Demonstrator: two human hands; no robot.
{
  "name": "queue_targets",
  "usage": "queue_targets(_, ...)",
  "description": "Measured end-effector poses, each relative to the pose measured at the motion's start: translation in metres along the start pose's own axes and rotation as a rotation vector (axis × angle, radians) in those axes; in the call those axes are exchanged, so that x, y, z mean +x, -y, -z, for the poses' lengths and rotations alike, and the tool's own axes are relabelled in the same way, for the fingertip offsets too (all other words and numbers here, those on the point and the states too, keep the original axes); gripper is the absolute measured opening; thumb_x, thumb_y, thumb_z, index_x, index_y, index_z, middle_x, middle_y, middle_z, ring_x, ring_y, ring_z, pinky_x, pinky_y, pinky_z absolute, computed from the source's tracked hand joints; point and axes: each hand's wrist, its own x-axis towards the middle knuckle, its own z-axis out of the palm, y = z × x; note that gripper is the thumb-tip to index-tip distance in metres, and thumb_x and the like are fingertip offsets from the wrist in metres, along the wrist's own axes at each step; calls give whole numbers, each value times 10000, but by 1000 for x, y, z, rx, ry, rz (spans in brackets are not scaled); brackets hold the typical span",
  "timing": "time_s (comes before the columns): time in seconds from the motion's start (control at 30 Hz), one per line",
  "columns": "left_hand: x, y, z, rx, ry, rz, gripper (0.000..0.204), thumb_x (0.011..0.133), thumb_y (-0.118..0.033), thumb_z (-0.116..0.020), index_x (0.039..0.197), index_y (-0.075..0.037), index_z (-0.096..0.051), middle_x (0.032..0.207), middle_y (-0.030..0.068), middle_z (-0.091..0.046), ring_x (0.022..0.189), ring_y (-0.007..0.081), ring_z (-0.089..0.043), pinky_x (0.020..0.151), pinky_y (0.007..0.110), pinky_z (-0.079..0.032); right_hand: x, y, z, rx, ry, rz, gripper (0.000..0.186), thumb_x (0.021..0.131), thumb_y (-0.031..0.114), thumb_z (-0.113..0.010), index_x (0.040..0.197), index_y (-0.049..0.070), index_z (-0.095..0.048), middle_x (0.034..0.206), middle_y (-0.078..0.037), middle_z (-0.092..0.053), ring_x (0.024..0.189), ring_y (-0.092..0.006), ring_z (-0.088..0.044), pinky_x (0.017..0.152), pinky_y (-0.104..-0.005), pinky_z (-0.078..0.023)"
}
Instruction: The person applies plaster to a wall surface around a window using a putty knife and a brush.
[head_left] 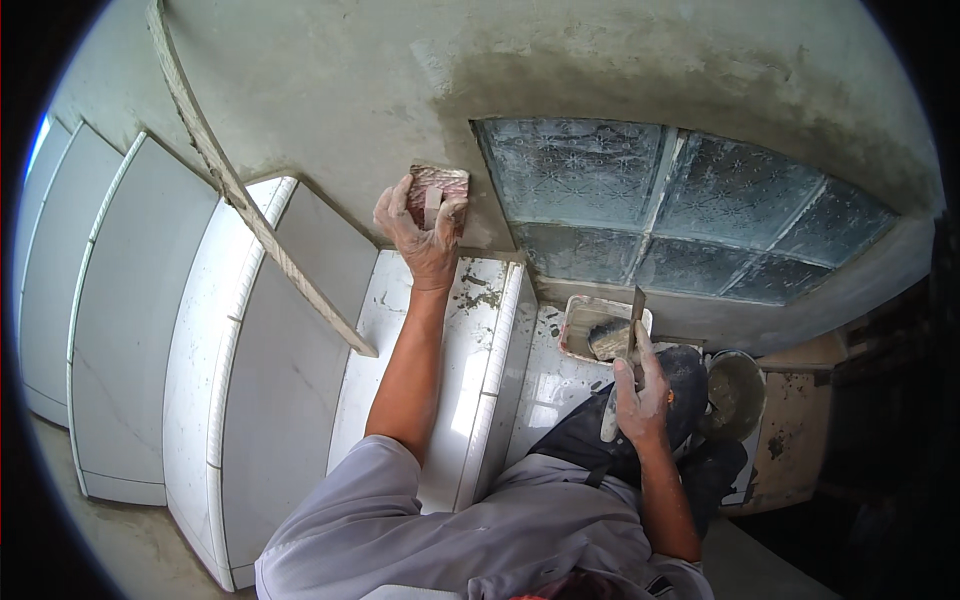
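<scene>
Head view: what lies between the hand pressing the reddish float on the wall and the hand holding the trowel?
In the head view, between the left hand and the right hand lie the mortar-spattered white tiled ledge and the glass-block window's lower corner.

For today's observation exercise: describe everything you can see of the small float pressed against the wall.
The float is a small, squarish block, reddish and smeared with grey mortar, with a pale handle across its back. The left hand grips that handle and holds it flat against the grey plastered wall, just left of the patterned glass-block window and above the white tiled ledge.
</scene>
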Motion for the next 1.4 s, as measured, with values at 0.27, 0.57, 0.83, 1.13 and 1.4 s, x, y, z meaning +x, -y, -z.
queue_targets(0.27,37,-36,20,-141,42,-187,530,771,-185,-855,1226,-95,-598,1210,101,-478,1131,246,-485,972,366,-431,5,-11,-1,-2,-20,35,565,941,120,-578,1443,-81,-415,1359,-296,-546,1257,-356,-559,1065,-385,-414)
queue_targets(0.57,27,-4,18,18,-70,2,401,806,-92,-788,1173,-97,-628,1148,109,-528,1129,285,-472,989,393,-383,2,-4,-3,25,28,71,578,946,139,-577,1453,-76,-404,1329,-278,-572,1213,-320,-590,1028,-360,-438)
queue_targets(0.83,56,-22,13,-88,-50,-111,441,799,-120,-819,1189,-85,-618,1190,99,-497,1128,248,-496,965,356,-435,61,119,-35,356,288,59,581,986,191,-565,1463,-87,-386,1160,-150,-635,1032,-163,-594,919,-278,-457)
queue_targets(1.13,52,-15,-2,-128,-107,-90,490,715,-249,-872,1152,-153,-672,1178,61,-542,1124,258,-452,990,386,-350,103,166,-55,411,352,-18,572,978,244,-601,1433,-72,-454,867,-32,-610,848,-91,-537,818,-237,-446)
queue_targets(1.4,51,-14,3,-93,-68,-58,475,734,-210,-855,1157,-130,-654,1199,77,-535,1164,264,-450,1025,395,-333,109,171,-68,378,348,-1,576,983,242,-598,1467,-19,-423,820,-31,-610,594,-75,-543,497,-218,-442)
